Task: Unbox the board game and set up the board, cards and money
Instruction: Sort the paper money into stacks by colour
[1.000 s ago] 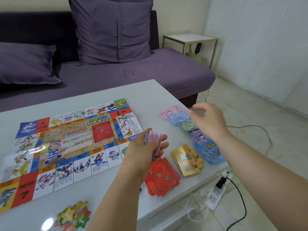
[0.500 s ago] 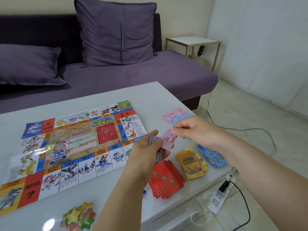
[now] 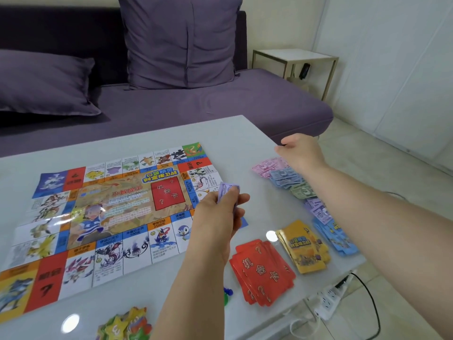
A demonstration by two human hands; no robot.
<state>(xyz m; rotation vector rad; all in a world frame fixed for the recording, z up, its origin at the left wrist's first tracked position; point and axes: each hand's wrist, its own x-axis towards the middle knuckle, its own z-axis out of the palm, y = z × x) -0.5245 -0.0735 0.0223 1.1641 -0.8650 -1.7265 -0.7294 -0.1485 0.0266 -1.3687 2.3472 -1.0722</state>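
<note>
Left hand point(image 3: 215, 217) grips a thin wad of purple notes point(image 3: 229, 192) between thumb and curled fingers, just beside the near right corner of the game board point(image 3: 110, 217), which lies flat on the white table point(image 3: 245, 141). Right hand point(image 3: 301, 150) hovers past the pink notes point(image 3: 266, 165), knuckles toward the camera; whether it holds anything cannot be told. Blue notes point(image 3: 284, 177) and green notes point(image 3: 302, 191) continue the row. Red cards point(image 3: 262, 268), yellow cards point(image 3: 304, 246) and blue cards point(image 3: 340, 239) lie fanned near the table's edge.
</note>
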